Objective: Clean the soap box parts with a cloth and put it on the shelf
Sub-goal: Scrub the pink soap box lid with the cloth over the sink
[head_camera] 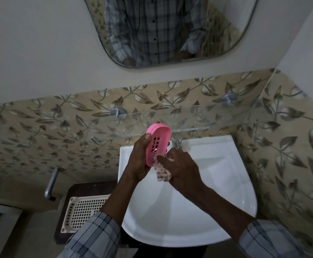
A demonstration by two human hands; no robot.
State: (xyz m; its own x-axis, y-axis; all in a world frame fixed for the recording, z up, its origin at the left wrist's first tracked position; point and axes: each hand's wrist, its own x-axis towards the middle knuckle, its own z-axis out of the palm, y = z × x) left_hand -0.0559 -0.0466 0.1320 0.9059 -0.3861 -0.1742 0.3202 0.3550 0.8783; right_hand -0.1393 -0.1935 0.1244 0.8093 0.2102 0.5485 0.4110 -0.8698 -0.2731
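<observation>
**Pink soap box part** [157,144]: oval piece with a slotted base, stood on end and tilted, hollow side towards the camera. It is held in the left hand [139,161], with the thumb curled over the left rim and the fingers wrapped behind. Its lower end meets the right hand [181,168].

**Cloth** [162,172]: pale, speckled and bunched. The right hand's curled fingers grip it and press it against the part's lower rim, between the two hands.

**Left forearm:** rises from lower left, wrist bent upward.

**Right forearm:** enters from lower right, back of the hand up, knuckles towards the part.

**Glass shelf** [189,116]: beyond and above the hands. The part's top end overlaps its front edge in view; contact cannot be told.

**White sink** [217,183]: beneath both hands.

**Tap** [177,142]: just beyond the right hand.

**Perforated tray** [85,211]: below and left of the left forearm.
</observation>
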